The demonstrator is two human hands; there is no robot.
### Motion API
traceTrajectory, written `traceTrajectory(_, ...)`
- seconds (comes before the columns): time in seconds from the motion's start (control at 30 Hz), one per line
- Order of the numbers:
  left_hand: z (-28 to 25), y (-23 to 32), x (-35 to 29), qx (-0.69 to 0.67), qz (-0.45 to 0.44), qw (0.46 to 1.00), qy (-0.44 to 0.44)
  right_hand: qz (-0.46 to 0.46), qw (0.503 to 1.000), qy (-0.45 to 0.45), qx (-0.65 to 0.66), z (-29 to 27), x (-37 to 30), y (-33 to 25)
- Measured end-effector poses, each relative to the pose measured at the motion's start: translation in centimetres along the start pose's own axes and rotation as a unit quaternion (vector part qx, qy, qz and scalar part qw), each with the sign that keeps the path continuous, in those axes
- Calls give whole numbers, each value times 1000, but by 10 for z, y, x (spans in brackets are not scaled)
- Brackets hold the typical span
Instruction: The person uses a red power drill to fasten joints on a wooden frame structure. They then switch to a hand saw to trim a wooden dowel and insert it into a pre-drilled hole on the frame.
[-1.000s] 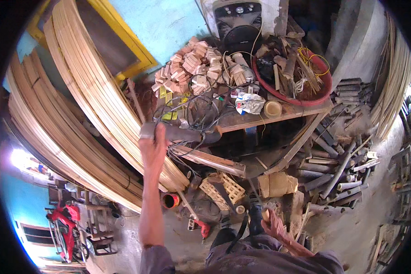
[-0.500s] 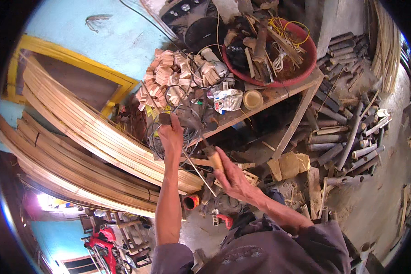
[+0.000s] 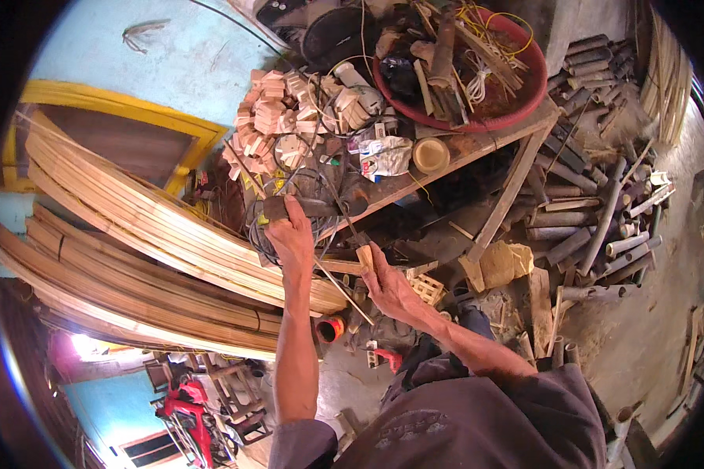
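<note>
My left hand (image 3: 293,238) is closed near the front of the bench, its thumb over a dark brown block-like pad (image 3: 275,208). A thin pale stick (image 3: 344,291) runs slantwise beneath this hand, its lower end sticking out toward my body. Just to the right, my right hand (image 3: 391,291) grips the light wooden handle (image 3: 364,256) of a knife. Its narrow dark blade (image 3: 343,205) points up and left toward the bench. Fingers hide how the stick and pad are pinched.
Wooden blocks (image 3: 270,113) lie heaped on the bench (image 3: 477,148), beside a red basin (image 3: 536,94) of scraps. Long bundled wood strips (image 3: 156,215) curve in from the left. Cut bamboo pieces (image 3: 563,227) litter the floor at right. An orange cup (image 3: 330,329) stands below my hands.
The knife and my right hand have shifted slightly up and to the left, nearer my left hand. Both hands keep their grip, and the whole view has tilted a little.
</note>
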State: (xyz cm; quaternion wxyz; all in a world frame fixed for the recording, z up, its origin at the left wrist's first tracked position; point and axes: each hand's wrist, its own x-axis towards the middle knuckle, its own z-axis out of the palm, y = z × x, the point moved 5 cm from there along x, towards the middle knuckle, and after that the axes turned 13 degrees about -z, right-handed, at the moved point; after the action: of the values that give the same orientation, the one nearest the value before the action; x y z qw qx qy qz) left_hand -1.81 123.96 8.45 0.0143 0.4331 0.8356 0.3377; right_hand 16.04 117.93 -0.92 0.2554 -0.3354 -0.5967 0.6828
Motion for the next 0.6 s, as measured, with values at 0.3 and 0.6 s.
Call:
traceTrajectory(0.3,2,13,-2,27,46,998,31,-105,992,68,2,-8,-5,-1)
traceTrajectory(0.6,1,-17,0,-24,45,998,24,-182,979,92,-22,-2,-21,-17)
